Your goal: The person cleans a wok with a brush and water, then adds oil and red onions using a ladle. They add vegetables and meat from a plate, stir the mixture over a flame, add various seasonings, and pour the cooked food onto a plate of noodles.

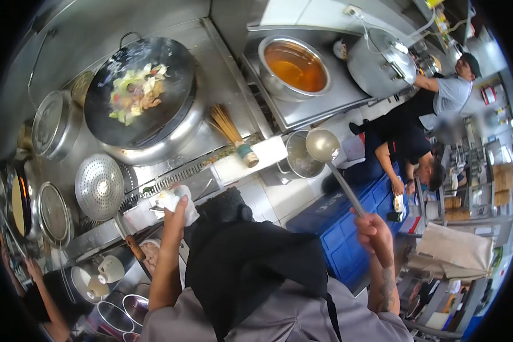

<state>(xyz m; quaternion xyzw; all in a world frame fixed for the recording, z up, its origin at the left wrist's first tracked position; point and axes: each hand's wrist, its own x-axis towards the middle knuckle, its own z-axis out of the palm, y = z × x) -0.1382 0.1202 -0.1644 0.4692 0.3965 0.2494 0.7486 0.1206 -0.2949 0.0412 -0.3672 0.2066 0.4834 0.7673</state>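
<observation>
My right hand (373,231) is wrapped around the handle of a long metal ladle (323,145), its bowl raised over the floor to the right of the stove. A crumpled white cloth (168,200) is in my left hand (180,212), with the thumb over it, close to the stove's front edge. Beyond that hand, a large black wok (105,122) sits on the burner with chopped vegetables and pieces of meat (135,94) in it. A perforated skimmer (100,185) with a wooden handle lies left of the cloth.
A bamboo wok brush (233,137) lies on the stove edge. Back right, a steel bowl of amber liquid (296,68) stands by a large lidded pot (382,62). A metal pot (302,162), blue crates (353,225) and co-workers (407,142) are to the right; another person's arms (43,290) show lower left.
</observation>
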